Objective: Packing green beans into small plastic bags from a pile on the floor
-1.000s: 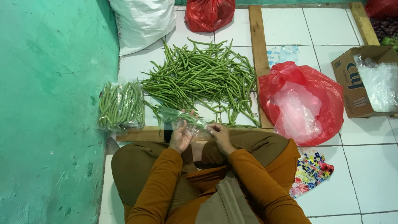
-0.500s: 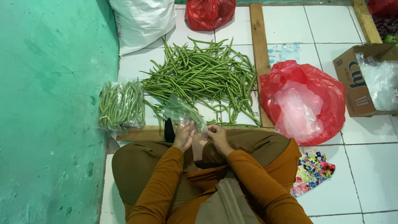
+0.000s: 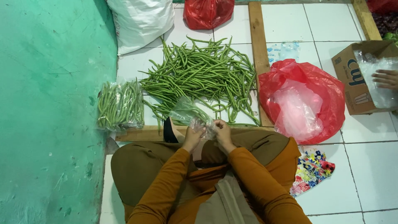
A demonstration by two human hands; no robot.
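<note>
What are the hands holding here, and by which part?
Both the left hand and the right hand hold a clear plastic bag of green beans by its gathered near end; the rest of it extends toward the loose bean pile.

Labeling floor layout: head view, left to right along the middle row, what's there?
Green wall → bagged green beans → loose pile of green beans → red plastic bag → cardboard box, another person's hand in it.

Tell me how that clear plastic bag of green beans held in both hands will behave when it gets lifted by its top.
The clear plastic bag looks thin and crumpled, so it will likely sag and go floppy. The left hand and right hand pinch its gathered end, which probably feels slippery. The beans inside are few and slender, so it should be light, though they may shift.
</note>
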